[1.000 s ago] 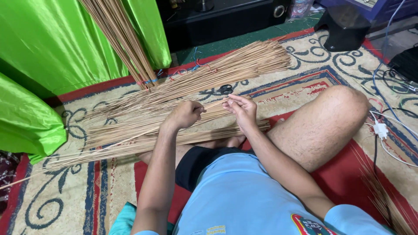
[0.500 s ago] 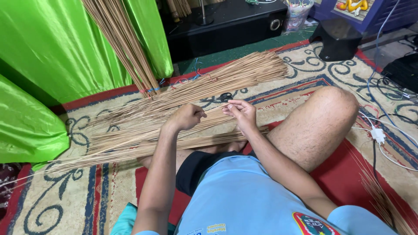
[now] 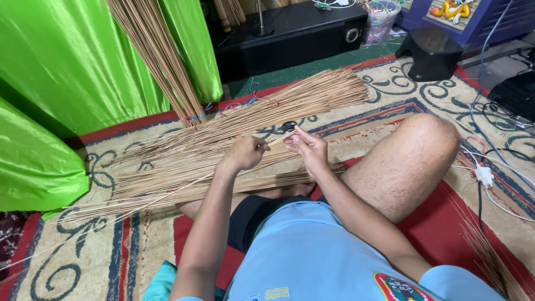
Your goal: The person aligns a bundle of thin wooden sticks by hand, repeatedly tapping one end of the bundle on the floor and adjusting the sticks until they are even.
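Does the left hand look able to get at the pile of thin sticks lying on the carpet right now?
Probably yes. The left hand hovers just above the pile of sticks on the carpet, with nothing between them; it is pinching a single stick that it would need to drop first.

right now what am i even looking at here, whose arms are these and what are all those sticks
This is one picture from a camera worn on a person's head, looking down, so the arms are the wearer's own. The person sits on a patterned carpet with one bare knee raised. The left hand and right hand together hold a single thin stick that trails off to the left. A big pile of thin tan sticks lies in front. A tied bundle stands by the green fabric.
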